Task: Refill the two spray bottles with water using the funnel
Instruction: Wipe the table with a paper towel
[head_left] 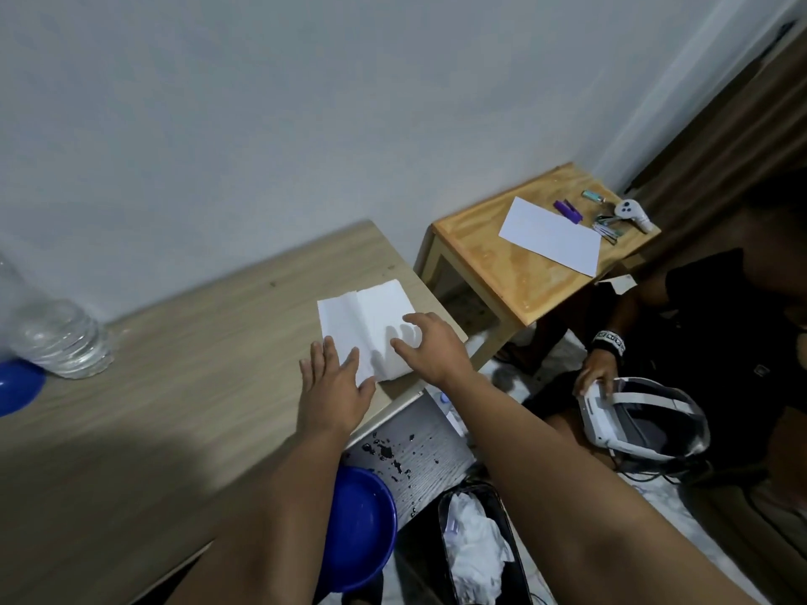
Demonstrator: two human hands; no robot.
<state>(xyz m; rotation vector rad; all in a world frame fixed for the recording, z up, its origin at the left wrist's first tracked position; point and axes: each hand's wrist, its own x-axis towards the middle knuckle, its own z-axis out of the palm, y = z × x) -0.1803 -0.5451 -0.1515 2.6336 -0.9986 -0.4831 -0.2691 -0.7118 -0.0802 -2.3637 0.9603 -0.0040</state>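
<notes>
hands (pixel 334 377) flatten creased (white) tissue (pixel 367 329)

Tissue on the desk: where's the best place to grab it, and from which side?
Take the tissue at its near right corner, coming from the right with the right hand, which hovers over that end with fingers spread. It lies flat and folded by the desk edge, so a pinch there should lift it, likely easiest while the left hand presses the near edge.
</notes>
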